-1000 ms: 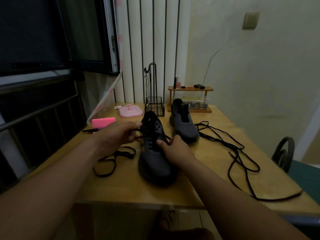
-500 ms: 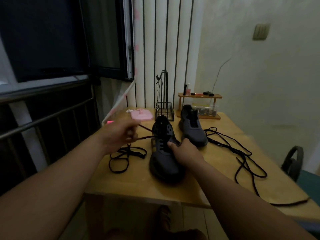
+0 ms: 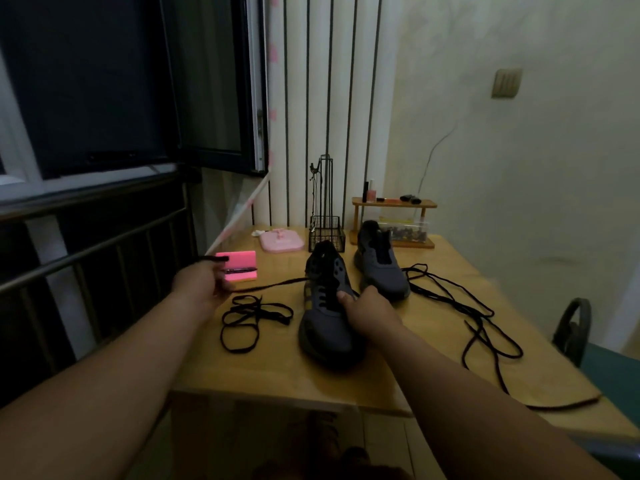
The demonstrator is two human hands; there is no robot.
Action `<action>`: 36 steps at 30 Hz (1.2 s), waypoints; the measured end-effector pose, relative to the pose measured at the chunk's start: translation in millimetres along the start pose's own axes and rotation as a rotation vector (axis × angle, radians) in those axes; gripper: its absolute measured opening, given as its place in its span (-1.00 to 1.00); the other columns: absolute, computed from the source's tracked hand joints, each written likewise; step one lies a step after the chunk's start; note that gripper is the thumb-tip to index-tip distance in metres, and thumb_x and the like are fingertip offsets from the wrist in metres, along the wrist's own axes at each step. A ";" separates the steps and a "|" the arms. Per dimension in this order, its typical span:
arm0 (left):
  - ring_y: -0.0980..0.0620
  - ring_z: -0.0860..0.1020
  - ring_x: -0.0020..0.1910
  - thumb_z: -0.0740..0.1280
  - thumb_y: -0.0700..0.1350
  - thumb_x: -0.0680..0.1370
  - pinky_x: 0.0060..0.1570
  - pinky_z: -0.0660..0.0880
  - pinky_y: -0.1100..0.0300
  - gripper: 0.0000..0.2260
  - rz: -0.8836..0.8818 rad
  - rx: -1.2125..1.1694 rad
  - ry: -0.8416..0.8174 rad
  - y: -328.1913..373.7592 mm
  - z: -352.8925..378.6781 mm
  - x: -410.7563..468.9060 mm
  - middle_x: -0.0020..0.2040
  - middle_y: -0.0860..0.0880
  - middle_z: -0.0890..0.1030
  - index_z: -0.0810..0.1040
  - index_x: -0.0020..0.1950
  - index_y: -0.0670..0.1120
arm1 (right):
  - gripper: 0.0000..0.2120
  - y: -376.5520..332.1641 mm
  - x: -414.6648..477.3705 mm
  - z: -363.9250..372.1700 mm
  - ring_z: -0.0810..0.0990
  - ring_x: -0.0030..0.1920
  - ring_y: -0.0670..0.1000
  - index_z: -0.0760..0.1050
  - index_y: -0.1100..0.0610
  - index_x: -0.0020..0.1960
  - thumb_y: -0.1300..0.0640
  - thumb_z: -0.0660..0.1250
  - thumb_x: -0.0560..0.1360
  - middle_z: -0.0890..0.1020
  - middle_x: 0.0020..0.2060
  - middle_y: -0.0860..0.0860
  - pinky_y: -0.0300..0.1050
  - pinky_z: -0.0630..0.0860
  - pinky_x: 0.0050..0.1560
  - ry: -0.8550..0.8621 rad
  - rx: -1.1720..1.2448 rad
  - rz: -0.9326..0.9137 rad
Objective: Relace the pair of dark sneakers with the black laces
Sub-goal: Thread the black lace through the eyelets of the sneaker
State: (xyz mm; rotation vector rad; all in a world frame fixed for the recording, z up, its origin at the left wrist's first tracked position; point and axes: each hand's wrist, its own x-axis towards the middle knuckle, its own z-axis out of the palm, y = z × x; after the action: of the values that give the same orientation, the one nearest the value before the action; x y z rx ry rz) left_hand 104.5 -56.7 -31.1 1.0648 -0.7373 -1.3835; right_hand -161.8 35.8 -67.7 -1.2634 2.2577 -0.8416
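A dark sneaker (image 3: 325, 320) stands toe-first toward me on the wooden table (image 3: 415, 358). My right hand (image 3: 369, 308) grips its right side by the eyelets. My left hand (image 3: 204, 284) pinches a black lace (image 3: 273, 285) that runs taut from the sneaker's upper eyelets out to the left. The slack of that lace (image 3: 249, 318) lies coiled on the table below my left hand. A second dark sneaker (image 3: 381, 265), unlaced, stands behind and to the right. Another long black lace (image 3: 467, 317) sprawls loose across the table's right side.
A pink notepad with a pen (image 3: 239, 268) lies at the table's left edge. At the back stand a pink case (image 3: 282, 241), a wire basket stand (image 3: 326, 233) and a small wooden shelf (image 3: 394, 220). A window rail (image 3: 86, 251) runs along the left; headphones (image 3: 571, 327) are at right.
My left hand has pulled the lace leftward away from the sneaker, drawing it taut. My right hand has stayed on the sneaker.
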 end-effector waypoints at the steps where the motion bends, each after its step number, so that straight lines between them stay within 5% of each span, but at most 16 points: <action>1: -0.01 0.48 -0.37 0.28 -0.09 0.68 -0.28 0.45 0.12 -0.85 0.056 0.286 0.025 -6.9 -0.8 0.9 -0.26 -0.14 0.58 0.59 0.11 -0.14 | -0.37 -1.0 -0.1 -0.7 0.56 0.30 0.21 0.26 0.19 0.49 -0.26 0.21 0.65 0.54 0.36 0.17 0.17 0.55 0.24 0.003 -0.021 -0.013; 4: -0.24 0.56 0.14 0.35 -0.09 0.61 0.15 0.55 -0.07 -0.66 0.292 0.998 0.189 -26.5 6.7 -6.4 0.32 -0.26 0.48 0.52 0.36 -0.14 | -0.42 -4.9 -0.3 -6.9 0.54 0.32 0.24 0.23 0.14 0.50 -0.20 0.25 0.66 0.49 0.39 0.19 0.18 0.55 0.24 0.022 -0.037 -0.110; 8: 0.03 0.52 -0.06 0.37 -0.08 0.61 -0.14 0.50 0.09 -0.89 0.633 1.015 0.048 -49.1 42.8 -29.8 0.17 -0.06 0.50 0.50 0.10 -0.04 | -0.57 -12.2 10.3 -22.3 0.57 0.21 0.16 0.26 -0.11 0.52 -0.05 0.26 0.68 0.42 0.35 0.12 0.20 0.60 0.20 0.102 -0.079 -0.412; 11: 0.03 0.52 0.07 0.36 -0.02 0.64 -0.01 0.55 0.04 -0.72 0.802 1.028 -0.205 -60.0 74.8 -31.1 0.26 0.01 0.45 0.41 0.32 0.11 | -0.66 -23.5 24.0 -34.2 0.55 0.17 0.10 0.37 -0.16 0.44 0.09 0.20 0.70 0.44 0.25 0.04 0.14 0.64 0.12 0.064 -0.246 -0.604; 13: 0.02 0.58 0.03 0.28 0.06 0.68 -0.08 0.56 0.05 -0.72 0.782 1.125 -0.381 -56.9 90.4 -26.1 0.17 0.03 0.57 0.39 0.39 0.21 | -0.71 -31.0 31.7 -41.2 0.55 0.13 0.10 0.41 -0.12 0.39 0.10 0.17 0.70 0.47 0.21 0.03 0.12 0.62 0.11 0.017 -0.359 -0.649; 17: -0.02 0.59 -0.15 0.22 0.06 0.67 -0.18 0.57 0.04 -0.97 0.743 1.265 -0.409 -47.5 99.0 -8.1 -0.11 0.05 0.61 0.40 0.06 0.15 | -0.82 -34.5 42.2 -51.1 0.58 -0.06 0.01 0.46 -0.09 0.22 -0.03 0.18 0.66 0.59 -0.02 -0.05 0.05 0.61 -0.05 0.020 -0.425 -0.638; 21: -0.01 0.55 -0.14 0.22 -0.07 0.64 -0.23 0.42 0.11 -0.85 0.681 1.169 -0.494 -48.3 101.2 -3.2 -0.14 0.03 0.61 0.52 -0.09 0.06 | -0.78 -41.5 47.4 -57.0 0.62 0.01 0.00 0.55 -0.08 0.23 -0.12 0.22 0.68 0.63 0.00 -0.07 0.05 0.62 0.05 -0.153 -0.494 -0.567; 25: 0.03 0.56 -0.10 0.21 -0.09 0.67 -0.16 0.46 0.08 -0.83 0.634 1.079 -0.536 -53.0 97.8 -2.9 -0.09 0.01 0.62 0.58 -0.02 -0.01 | -0.89 -50.6 50.3 -64.3 0.65 -0.17 0.09 0.60 -0.04 0.09 0.01 0.30 0.67 0.66 -0.07 0.11 -0.01 0.64 -0.19 -0.404 -0.346 -0.467; 28: 0.00 0.60 -0.05 0.31 -0.03 0.64 -0.03 0.56 0.00 -0.97 0.606 1.069 -0.619 -55.2 93.1 1.7 -0.05 0.01 0.63 0.53 0.03 0.06 | -0.93 -45.7 54.4 -67.6 0.57 -0.28 0.01 0.63 0.01 0.08 0.10 0.37 0.64 0.62 -0.18 0.06 -0.10 0.55 -0.26 -0.458 -0.209 -0.447; 32: -0.01 0.60 -0.05 0.36 -0.01 0.61 -0.04 0.58 -0.02 -0.90 0.591 1.095 -0.677 -54.3 89.3 0.8 -0.03 0.01 0.61 0.47 0.08 0.07 | -0.90 -26.6 56.2 -64.0 0.43 -0.37 -0.01 0.59 0.20 0.13 0.20 0.34 0.65 0.49 -0.31 0.05 -0.10 0.36 -0.33 -0.585 0.301 -0.378; 34: -0.02 0.60 -0.06 0.36 -0.01 0.62 -0.05 0.58 -0.02 -0.89 0.610 1.099 -0.662 -54.0 90.1 -1.1 -0.05 0.00 0.61 0.46 0.08 0.04 | -0.91 -16.4 53.2 -61.7 0.40 -0.34 -0.01 0.55 0.19 0.11 0.19 0.34 0.64 0.43 -0.31 0.05 -0.10 0.31 -0.29 -0.657 0.488 -0.317; 36: 0.00 0.58 -0.08 0.37 -0.02 0.62 -0.09 0.56 0.02 -0.87 0.642 1.107 -0.647 -56.2 92.2 -3.9 -0.06 0.01 0.59 0.46 0.09 0.01 | -0.82 -13.5 50.8 -59.5 0.41 -0.32 -0.03 0.55 0.18 0.09 0.06 0.39 0.63 0.44 -0.30 0.01 -0.12 0.35 -0.28 -0.615 0.375 -0.295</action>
State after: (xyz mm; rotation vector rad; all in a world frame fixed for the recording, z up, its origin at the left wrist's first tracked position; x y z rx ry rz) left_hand -2.5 -60.8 -46.0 0.9905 -2.2582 -0.6682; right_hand -215.6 4.5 -18.4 -1.4407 1.3872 -0.7870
